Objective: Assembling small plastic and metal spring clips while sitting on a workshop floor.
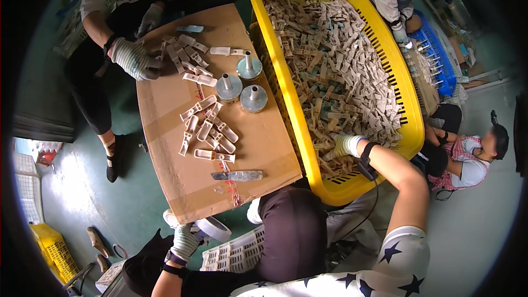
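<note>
My right hand (347, 146), in a striped glove, reaches into a yellow plastic basket (306, 157). Its fingers are among a heap of beige plastic clip-like parts (330, 49), which partly hide them. My left hand (185, 242), also gloved, is low beside the near edge of a cardboard box (165, 132). A white ring like a tape roll (213, 229) is right next to it; its fingers are too unclear to show a grip. On the box lie a loose pile of beige parts (212, 132), a blade with a wrapped handle (245, 175) and three round metal pieces with upright stems (253, 99).
Across the box, a co-worker's gloved hand (135, 59) is at another pile of parts (184, 54). Another person works by a blue tray (437, 49) at upper right; a third sits at right (465, 159). A white crate (236, 250) is beside my leg.
</note>
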### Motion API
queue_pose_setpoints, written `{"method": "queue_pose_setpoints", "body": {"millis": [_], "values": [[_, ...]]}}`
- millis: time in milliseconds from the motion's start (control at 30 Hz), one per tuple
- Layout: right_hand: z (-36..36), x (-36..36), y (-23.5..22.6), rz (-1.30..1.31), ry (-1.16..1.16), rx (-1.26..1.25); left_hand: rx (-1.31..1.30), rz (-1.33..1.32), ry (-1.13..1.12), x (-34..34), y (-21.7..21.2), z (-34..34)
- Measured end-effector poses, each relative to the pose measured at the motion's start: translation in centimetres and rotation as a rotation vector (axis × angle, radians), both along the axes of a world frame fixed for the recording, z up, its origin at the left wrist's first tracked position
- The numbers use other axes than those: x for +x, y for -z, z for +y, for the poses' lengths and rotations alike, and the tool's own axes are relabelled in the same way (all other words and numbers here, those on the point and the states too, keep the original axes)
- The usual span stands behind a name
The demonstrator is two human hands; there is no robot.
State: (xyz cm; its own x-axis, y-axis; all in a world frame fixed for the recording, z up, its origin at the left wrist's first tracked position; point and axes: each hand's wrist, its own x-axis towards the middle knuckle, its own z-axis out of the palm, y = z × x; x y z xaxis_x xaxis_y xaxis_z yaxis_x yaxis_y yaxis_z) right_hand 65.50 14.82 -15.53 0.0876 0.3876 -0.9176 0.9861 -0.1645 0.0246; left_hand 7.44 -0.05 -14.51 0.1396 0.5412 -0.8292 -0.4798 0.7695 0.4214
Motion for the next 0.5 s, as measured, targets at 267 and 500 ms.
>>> {"method": "queue_pose_setpoints", "body": {"millis": [267, 500], "values": [[0.2, -3.3, -0.9, 0.431, 0.137, 0.236, -0.045, -0.069, -0.159, -0.6, 1.6, -0.3], [0.2, -6.3, -1.1, -0.12, -0.196, 0.221, 0.085, 0.052, -0.198, -0.4, 3.3, -0.6]]}}
